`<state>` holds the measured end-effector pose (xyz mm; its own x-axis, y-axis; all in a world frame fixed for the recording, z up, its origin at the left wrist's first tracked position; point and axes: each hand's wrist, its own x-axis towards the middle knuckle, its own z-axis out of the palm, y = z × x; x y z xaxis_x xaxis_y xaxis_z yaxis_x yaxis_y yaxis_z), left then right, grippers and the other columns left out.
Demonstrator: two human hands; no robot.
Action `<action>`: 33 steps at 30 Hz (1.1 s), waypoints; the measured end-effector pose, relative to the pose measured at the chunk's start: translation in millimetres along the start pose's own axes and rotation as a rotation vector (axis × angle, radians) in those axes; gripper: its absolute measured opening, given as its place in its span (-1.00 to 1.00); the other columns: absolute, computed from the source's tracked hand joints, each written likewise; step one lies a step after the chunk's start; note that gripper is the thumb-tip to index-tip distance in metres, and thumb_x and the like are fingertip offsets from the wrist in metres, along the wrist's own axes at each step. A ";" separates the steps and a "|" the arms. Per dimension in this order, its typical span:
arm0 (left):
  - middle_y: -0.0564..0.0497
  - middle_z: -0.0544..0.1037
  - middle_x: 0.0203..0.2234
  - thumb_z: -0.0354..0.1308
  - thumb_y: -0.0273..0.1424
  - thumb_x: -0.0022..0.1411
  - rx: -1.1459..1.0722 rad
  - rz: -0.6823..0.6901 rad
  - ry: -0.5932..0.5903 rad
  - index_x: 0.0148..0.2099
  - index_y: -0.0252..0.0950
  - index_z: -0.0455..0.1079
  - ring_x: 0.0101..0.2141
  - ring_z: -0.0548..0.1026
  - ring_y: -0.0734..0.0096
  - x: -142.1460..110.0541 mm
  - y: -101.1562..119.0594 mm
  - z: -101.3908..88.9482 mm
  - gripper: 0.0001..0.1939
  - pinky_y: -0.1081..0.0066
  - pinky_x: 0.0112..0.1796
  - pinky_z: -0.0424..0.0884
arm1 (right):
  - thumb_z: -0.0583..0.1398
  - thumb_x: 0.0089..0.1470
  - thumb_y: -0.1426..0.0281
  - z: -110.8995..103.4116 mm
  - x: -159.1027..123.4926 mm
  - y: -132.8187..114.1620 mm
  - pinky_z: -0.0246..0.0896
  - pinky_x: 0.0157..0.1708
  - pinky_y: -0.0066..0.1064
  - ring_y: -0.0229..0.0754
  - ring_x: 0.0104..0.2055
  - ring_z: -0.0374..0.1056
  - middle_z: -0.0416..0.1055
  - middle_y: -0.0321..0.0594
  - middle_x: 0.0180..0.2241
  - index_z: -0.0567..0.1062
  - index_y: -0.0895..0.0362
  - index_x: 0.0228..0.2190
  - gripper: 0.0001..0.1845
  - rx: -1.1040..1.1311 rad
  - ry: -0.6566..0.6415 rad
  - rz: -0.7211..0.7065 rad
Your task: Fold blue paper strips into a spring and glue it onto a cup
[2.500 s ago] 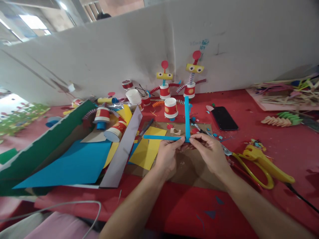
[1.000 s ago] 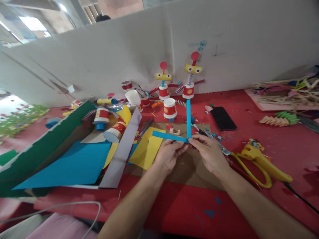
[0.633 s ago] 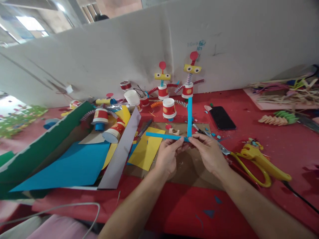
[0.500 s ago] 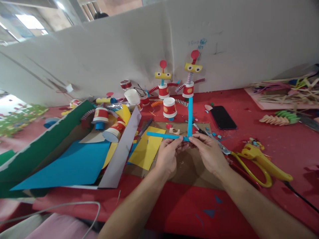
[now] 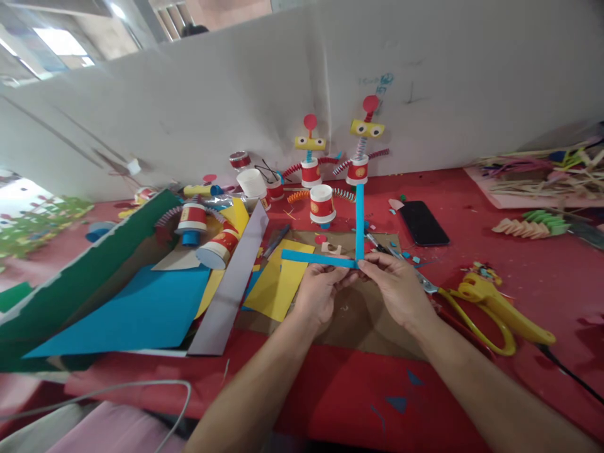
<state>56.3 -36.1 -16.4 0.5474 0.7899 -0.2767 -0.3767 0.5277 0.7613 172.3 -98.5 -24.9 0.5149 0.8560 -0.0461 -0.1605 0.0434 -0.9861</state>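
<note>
The left hand point(image 5: 317, 294) and right hand point(image 5: 395, 289) are pinched closed on the blue paper strips point(image 5: 360, 220) where they meet; one extends ahead, another leftward. Yellow-handled scissors point(image 5: 447, 296) lie just right of the right hand.

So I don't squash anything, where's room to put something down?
Mostly bare red tabletop shows between the smartphone and peach-and-green pleated piece, and between that piece and the glue gun. Crowded: left, with blue sheet; back, with cup robots; middle, where left hand and right hand hold blue strips.
</note>
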 end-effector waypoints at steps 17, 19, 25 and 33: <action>0.00 0.56 -0.45 0.39 -0.47 -0.14 0.059 0.081 -0.011 -0.35 -0.37 0.47 -0.41 0.53 0.46 2.7 1.7 -2.0 -0.76 0.41 -0.24 0.43 | 0.21 0.05 0.27 -3.0 -6.8 -6.8 0.34 -0.15 -0.20 -0.05 -0.14 0.41 0.51 -0.21 -0.21 0.59 -0.03 -0.22 -0.77 -0.407 -0.061 -0.305; -0.01 0.57 -0.44 0.38 -0.46 -0.11 0.067 0.113 0.006 -0.33 -0.37 0.48 -0.41 0.52 0.47 2.3 1.0 -0.8 -0.77 0.42 -0.25 0.42 | 0.21 0.05 0.27 -1.1 -9.5 -8.9 0.33 -0.10 -0.16 -0.03 -0.10 0.40 0.51 -0.21 -0.17 0.57 -0.02 -0.17 -0.72 -0.376 -0.081 -0.302; -0.06 0.60 -0.37 0.33 -0.45 -0.04 0.042 0.133 -0.003 -0.27 -0.37 0.50 -0.33 0.53 0.44 -2.2 -2.5 4.8 -0.78 0.40 -0.17 0.39 | 0.22 0.05 0.27 4.3 -10.5 -7.8 0.35 -0.08 -0.16 -0.06 -0.15 0.45 0.55 -0.19 -0.19 0.57 0.05 -0.17 -0.72 -0.170 -0.036 -0.238; -0.01 0.57 -0.42 0.35 -0.43 -0.08 0.083 0.021 -0.043 -0.32 -0.34 0.53 -0.42 0.47 0.54 -5.4 5.3 5.7 -0.81 0.50 -0.28 0.34 | 0.23 0.04 0.28 -2.8 -4.7 -8.3 0.36 -0.14 -0.19 -0.05 -0.20 0.48 0.58 -0.19 -0.29 0.60 0.09 -0.25 -0.76 -0.236 -0.019 -0.221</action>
<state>55.6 -39.3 -7.5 0.5724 0.7854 -0.2357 -0.3260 0.4817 0.8135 173.6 -104.4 -17.0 0.4995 0.8486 0.1744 0.1545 0.1108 -0.9818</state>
